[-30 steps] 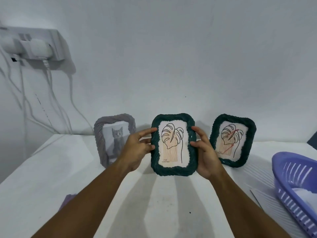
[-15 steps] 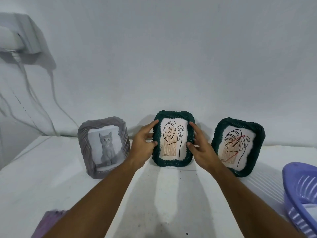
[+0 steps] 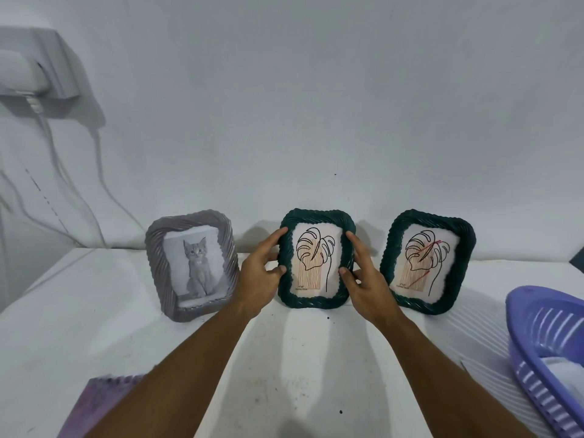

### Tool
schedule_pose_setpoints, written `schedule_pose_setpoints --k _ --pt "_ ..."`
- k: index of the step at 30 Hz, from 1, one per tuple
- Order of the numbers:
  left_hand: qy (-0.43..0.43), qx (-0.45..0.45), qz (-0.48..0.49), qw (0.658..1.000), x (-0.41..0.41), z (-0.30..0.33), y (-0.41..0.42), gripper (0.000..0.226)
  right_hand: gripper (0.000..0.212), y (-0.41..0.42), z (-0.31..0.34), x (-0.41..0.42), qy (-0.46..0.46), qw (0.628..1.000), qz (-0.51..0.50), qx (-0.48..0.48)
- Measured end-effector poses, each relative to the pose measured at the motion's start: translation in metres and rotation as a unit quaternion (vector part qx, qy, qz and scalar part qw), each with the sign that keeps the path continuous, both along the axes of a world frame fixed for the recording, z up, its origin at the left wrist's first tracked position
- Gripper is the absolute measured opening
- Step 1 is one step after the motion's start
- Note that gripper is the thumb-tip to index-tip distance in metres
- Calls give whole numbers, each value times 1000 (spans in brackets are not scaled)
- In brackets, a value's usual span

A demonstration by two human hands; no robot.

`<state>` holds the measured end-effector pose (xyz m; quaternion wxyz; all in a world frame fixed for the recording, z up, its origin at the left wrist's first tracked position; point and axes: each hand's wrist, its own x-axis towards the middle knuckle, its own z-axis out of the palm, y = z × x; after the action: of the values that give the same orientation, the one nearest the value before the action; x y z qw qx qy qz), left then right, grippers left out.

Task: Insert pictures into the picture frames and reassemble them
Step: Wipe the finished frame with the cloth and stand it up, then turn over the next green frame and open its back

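Note:
Three picture frames stand upright in a row near the wall. The middle one, a dark green frame (image 3: 316, 300) with a leaf drawing, stands on the white table (image 3: 300, 374). My left hand (image 3: 260, 270) grips its left edge and my right hand (image 3: 366, 279) grips its right edge, thumbs on the front. To its left stands a grey frame (image 3: 158, 267) with a kitten picture. To its right stands a second green frame (image 3: 464, 248) with a leaf drawing marked in red.
A purple plastic basket (image 3: 531, 327) with something white inside sits at the right edge. A purple ribbed object (image 3: 94, 403) lies at the lower left. A wall socket (image 3: 60, 64) with white cables hangs at the upper left.
Both hands have carried the middle green frame away from me and set it down upright on the table between the other two frames. The view has shifted slightly left.

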<state>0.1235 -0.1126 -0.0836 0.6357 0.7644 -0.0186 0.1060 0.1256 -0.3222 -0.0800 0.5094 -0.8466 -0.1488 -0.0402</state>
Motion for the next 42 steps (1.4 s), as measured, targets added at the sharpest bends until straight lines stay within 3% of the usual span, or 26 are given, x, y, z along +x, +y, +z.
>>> schedule_pose_setpoints --k 10,14,17,21,25,28,33,36,42 --pt "-24 132 41 990 -7 9 -7 69 63 -10 4 -2 -24 996 -26 -77" --pt "-129 221 121 959 -16 18 -32 46 41 -36 3 -3 -122 977 -167 -47" --pt "-209 233 41 949 -14 20 -60 35 31 -63 6 -6 -175 944 -277 -31" --pt "-169 209 -86 959 -5 27 -102 37 40 -90 9 -6 -200 904 -370 -75" --pt "-100 199 -146 964 9 30 -137 55 57 -110 7 4 -180 912 -363 -65" --pt "-53 190 -148 969 18 33 -155 71 63 -117 2 10 -149 935 -323 -6" --pt "32 118 -166 979 32 34 -169 90 54 -121 -8 14 -93 946 -292 105" --pt "80 55 -188 977 33 34 -168 86 44 -123 -13 14 -80 946 -285 129" --pt "83 -9 -191 978 26 33 -160 81 35 -125 -2 4 -85 944 -276 160"
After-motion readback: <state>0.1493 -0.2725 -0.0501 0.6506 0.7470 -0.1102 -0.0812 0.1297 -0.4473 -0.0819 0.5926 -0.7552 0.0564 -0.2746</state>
